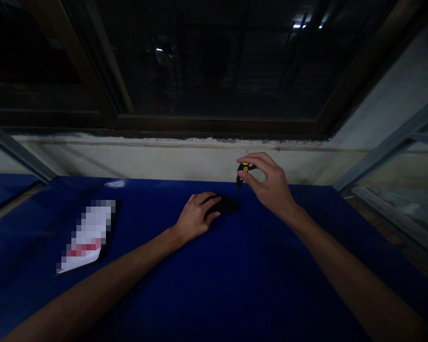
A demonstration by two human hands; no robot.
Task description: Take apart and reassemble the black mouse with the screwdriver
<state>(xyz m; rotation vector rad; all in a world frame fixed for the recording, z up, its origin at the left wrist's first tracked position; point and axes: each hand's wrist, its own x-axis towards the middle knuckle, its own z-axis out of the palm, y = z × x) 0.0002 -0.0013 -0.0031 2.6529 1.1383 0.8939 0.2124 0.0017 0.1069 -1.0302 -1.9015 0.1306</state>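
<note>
My left hand (196,214) rests on the blue table top (235,285), its fingers curled over a small black object (224,205) that looks like a computer mouse. My right hand (267,183) hovers just right of it and pinches the top of a small screwdriver (241,174) with a black and yellow handle. The screwdriver stands upright, its thin shaft pointing down at the right end of the black object. The light is dim, so the tip is hard to make out.
A flat white sheet or packet (89,236), blurred out, lies on the table at the left. A pale wall ledge (185,159) and a dark window (214,61) run along the back. Grey metal frame bars (388,145) slant at both sides.
</note>
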